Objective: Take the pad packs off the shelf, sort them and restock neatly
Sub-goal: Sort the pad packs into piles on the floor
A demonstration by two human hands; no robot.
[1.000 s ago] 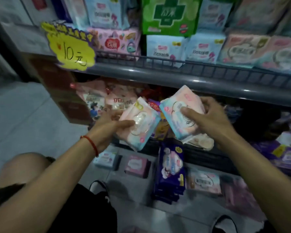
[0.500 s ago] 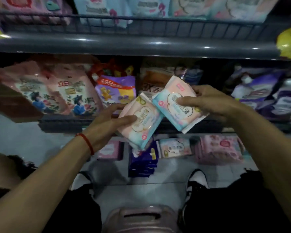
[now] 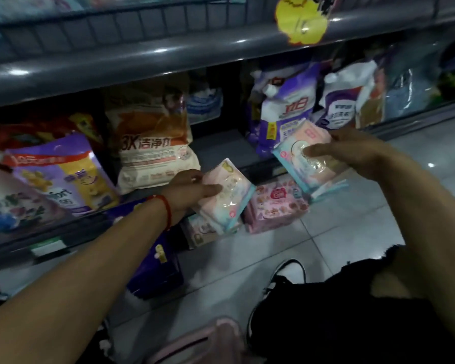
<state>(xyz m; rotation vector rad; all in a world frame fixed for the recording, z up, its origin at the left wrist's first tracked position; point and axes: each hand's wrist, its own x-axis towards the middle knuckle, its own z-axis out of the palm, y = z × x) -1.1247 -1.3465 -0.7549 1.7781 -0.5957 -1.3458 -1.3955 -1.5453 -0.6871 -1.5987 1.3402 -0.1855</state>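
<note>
My left hand (image 3: 188, 191), a red string at its wrist, grips a pink and pale-blue pad pack (image 3: 227, 197) low over the floor. My right hand (image 3: 352, 151) grips a second pink and blue pad pack (image 3: 300, 158), held higher and to the right, in front of the lower shelf. On the floor tiles lie more packs: a pink patterned pack (image 3: 276, 206) between my hands, a pale pack (image 3: 202, 232) under the left-hand one, and a dark purple stack (image 3: 155, 269) near my left forearm.
The grey upper shelf edge (image 3: 142, 64) runs across the top, with a yellow price tag (image 3: 301, 22). The lower shelf holds detergent bags: orange-white (image 3: 153, 145), purple-yellow (image 3: 61, 172), purple-white (image 3: 284, 103). My black-clad knee and shoe (image 3: 289, 274) and a pink stool (image 3: 202, 342) are below.
Both hands have dropped toward the floor and moved apart, each keeping its pack. The view has swung right and down, so the upper shelf's packs have left the frame.
</note>
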